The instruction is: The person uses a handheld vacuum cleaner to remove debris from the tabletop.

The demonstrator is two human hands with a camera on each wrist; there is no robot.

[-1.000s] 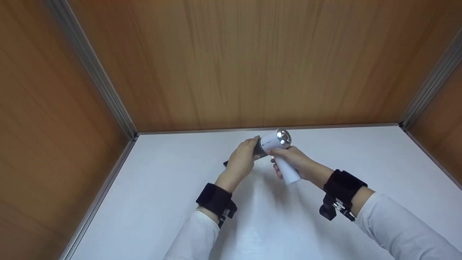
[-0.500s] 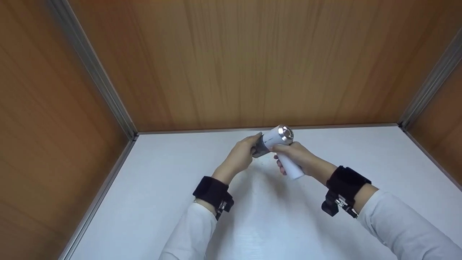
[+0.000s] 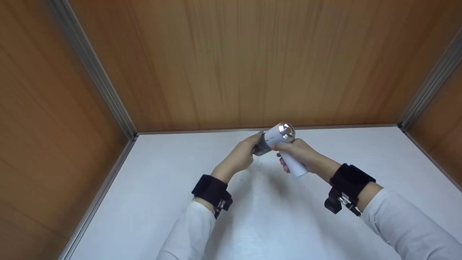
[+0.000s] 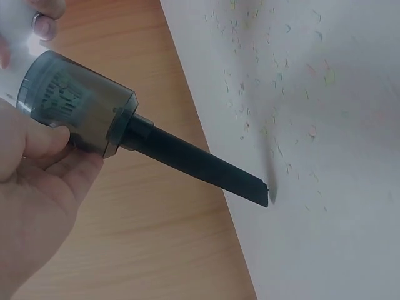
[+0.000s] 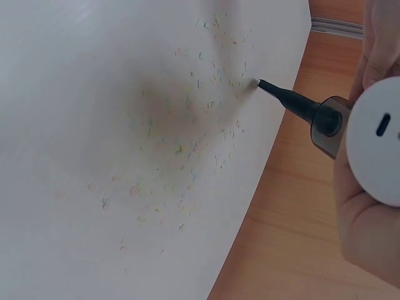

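A small hand-held vacuum (image 3: 276, 135) with a white body and a silver end cap is held above the white table (image 3: 281, 224), near the back wall. My left hand (image 3: 240, 157) grips its dark see-through dust cup (image 4: 75, 106). My right hand (image 3: 297, 151) is wrapped round the white handle (image 5: 375, 150). The black nozzle (image 4: 200, 165) slants down, its tip close to the table; whether it touches I cannot tell. Small coloured crumbs (image 5: 181, 150) lie scattered around the tip.
Wooden walls (image 3: 231, 61) with metal corner strips close the table in at the back, left and right. More crumbs (image 4: 275, 94) speckle the white surface beyond the nozzle.
Both hands have lifted the vacuum slightly, up and away towards the back wall. Both grips are unchanged.
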